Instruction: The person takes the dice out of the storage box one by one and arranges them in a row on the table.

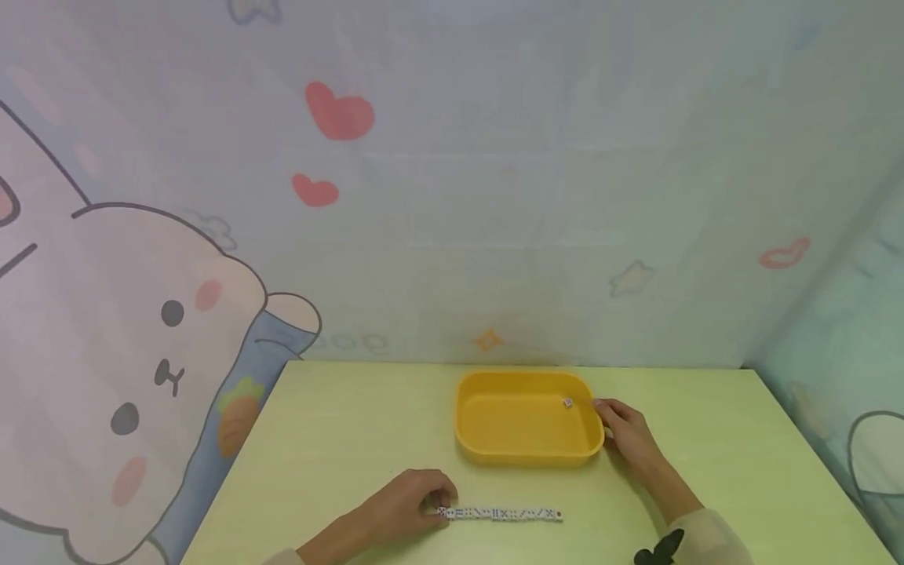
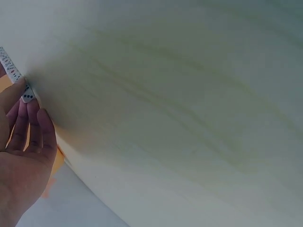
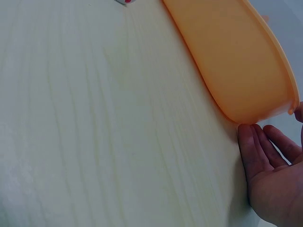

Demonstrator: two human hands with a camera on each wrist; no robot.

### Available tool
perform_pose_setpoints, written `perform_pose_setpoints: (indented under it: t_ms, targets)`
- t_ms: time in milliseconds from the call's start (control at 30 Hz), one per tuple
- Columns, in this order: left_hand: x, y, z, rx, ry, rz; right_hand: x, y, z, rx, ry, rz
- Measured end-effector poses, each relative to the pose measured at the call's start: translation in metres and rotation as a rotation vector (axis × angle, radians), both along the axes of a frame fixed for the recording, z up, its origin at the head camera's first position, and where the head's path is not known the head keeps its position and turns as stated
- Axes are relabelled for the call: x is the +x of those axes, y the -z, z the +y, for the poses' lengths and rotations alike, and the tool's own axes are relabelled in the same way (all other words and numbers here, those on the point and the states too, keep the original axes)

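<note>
A straight row of small white dice (image 1: 503, 514) lies on the table near its front. At the row's left end my left hand (image 1: 402, 506) pinches the end die (image 2: 28, 96) between thumb and fingers. Beyond the row stands a yellow plastic tray (image 1: 530, 458), orange in the right wrist view, with a single die (image 1: 568, 402) inside near its right end. My right hand (image 1: 631, 438) holds the tray's right end, thumb at the rim and fingertips (image 3: 247, 135) against the outer wall below.
The pale yellow-green table (image 1: 353, 424) has a wood-grain top. Behind it hangs a cloth backdrop (image 1: 452, 235) printed with hearts, stars and a large cartoon rabbit. A black bow-like shape (image 1: 660, 549) shows beside the right sleeve (image 1: 709, 540).
</note>
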State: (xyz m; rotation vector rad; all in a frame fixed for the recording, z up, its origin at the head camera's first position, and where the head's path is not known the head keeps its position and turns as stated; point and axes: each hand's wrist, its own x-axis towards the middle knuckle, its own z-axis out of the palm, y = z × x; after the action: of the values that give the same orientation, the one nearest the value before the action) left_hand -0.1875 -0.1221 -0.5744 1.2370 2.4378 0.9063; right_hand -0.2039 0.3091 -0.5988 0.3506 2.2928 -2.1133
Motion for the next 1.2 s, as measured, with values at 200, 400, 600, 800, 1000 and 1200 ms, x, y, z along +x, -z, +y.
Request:
perform_pose_setpoints:
  t_ms: [200,400,600,800,1000,1200]
  targets:
    - [0.001,-0.002,0.002,-0.014,-0.001,0.028,0.003,-0.001,-0.001,-0.003,0.005,0.000]
    - [-0.004,-0.017,0.014,-0.002,0.000,0.008,-0.002,-0.005,-0.002,0.007,0.001,-0.007]
    - [-0.006,-0.041,0.048,0.080,0.021,0.046,-0.002,-0.006,-0.001,0.019,0.004,-0.023]
    - [-0.012,-0.046,0.093,0.160,-0.036,0.127,0.002,0.004,0.001,0.015,0.007,-0.059]
    - [-0.031,-0.044,0.138,0.160,-0.155,0.155,0.005,0.006,0.003,-0.007,0.006,-0.055]
    - [-0.055,-0.033,0.174,0.151,-0.275,0.103,0.002,0.004,0.004,-0.052,-0.010,-0.001]
